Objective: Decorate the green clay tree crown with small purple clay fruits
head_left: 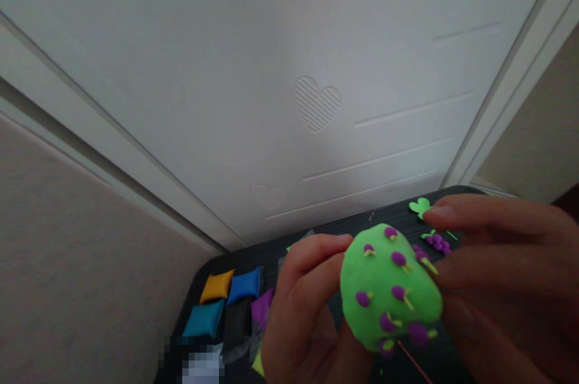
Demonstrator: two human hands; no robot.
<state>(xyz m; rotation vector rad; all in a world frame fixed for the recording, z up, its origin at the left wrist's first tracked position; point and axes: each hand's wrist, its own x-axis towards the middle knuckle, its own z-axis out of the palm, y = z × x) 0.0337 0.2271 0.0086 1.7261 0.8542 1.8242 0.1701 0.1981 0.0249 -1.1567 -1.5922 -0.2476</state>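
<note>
A rounded green modelling-clay piece (377,272) is dotted with several small purple clay blobs, most with thin yellow-green tips. My left hand (305,305) grips it from the left, fingers curled behind and beneath it. At its right edge my right hand (506,287) touches it with fingertips close to a purple blob; the index finger is raised apart, and part of the grip lies in shadow. A thin pinkish stick (414,361) shows just below the clay piece; what it connects to is hidden.
Clay packets lie on the dark table (271,249) at left: orange (217,286), blue (245,286), teal (203,319), black (237,321) and purple (261,309). Back right are a green clover-like shape (420,208) and a purple grape-like cluster (438,243). A white panel (217,100) stands behind.
</note>
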